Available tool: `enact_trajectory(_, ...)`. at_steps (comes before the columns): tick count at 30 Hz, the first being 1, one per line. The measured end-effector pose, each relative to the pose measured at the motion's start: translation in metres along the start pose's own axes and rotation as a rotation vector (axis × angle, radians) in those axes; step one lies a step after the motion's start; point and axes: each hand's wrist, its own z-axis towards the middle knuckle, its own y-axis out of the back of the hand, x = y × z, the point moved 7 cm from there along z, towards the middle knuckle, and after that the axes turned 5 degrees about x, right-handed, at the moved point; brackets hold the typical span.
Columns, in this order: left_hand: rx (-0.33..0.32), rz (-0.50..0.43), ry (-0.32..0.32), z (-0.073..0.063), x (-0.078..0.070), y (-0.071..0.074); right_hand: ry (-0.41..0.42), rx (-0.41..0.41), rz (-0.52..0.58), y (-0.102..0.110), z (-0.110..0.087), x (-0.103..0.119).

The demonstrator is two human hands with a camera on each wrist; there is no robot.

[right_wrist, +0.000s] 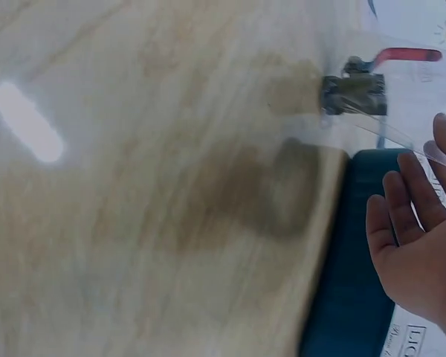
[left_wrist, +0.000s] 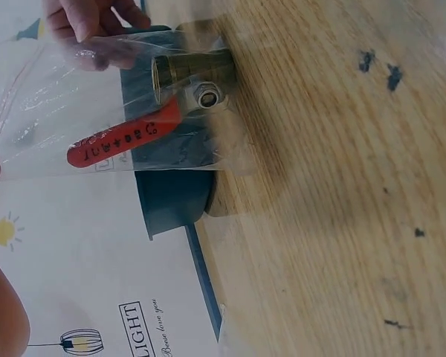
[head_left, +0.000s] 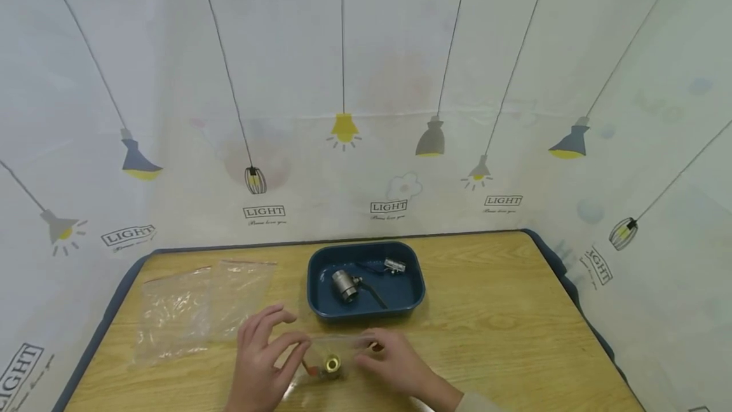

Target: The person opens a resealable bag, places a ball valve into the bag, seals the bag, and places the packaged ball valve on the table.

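A clear zip bag (left_wrist: 48, 111) stands upright on the table between the hands, its zip edge uppermost. Inside it sits a brass ball valve (head_left: 332, 364) with a red lever handle (left_wrist: 123, 141), down at the bag's bottom. My left hand (head_left: 263, 358) pinches one upper corner between thumb and index finger, the other fingers raised. At the opposite upper corner, my right hand (head_left: 394, 361) pinches the plastic, with the remaining fingers loosely bent in the right wrist view.
Just beyond the bag stands a blue tray (head_left: 366, 315). It holds a large metal ball valve (head_left: 345, 286) with a dark lever and a smaller silver valve (head_left: 394, 265). Flat clear zip bags (head_left: 171, 313) lie at the table's left. A printed cloth wall (head_left: 377, 68) rises behind the table.
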Motion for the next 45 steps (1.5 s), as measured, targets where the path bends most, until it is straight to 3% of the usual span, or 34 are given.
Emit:
enact_trajectory(11,0.020,0.009,0.075,-0.005,0.005,0.001,0.028,-0.171,0.052,-0.011,0.002,-0.004)
enact_trajectory(21,0.030,0.028,0.098,-0.011,0.011,0.001,-0.017,-0.147,0.096,-0.009,0.000,-0.002)
enact_trajectory(27,0.023,0.049,0.092,-0.017,0.015,0.002,-0.019,-0.124,0.057,-0.007,-0.003,0.002)
enact_trajectory(36,0.092,0.056,0.134,-0.021,0.021,-0.001,-0.081,-0.030,0.012,0.003,-0.007,0.009)
enact_trajectory(40,0.106,0.076,0.151,-0.023,0.023,-0.002,-0.093,-0.030,-0.031,0.012,-0.011,0.009)
enact_trajectory(45,0.181,0.088,0.220,-0.029,0.029,-0.005,-0.082,-0.067,-0.074,0.027,-0.019,0.006)
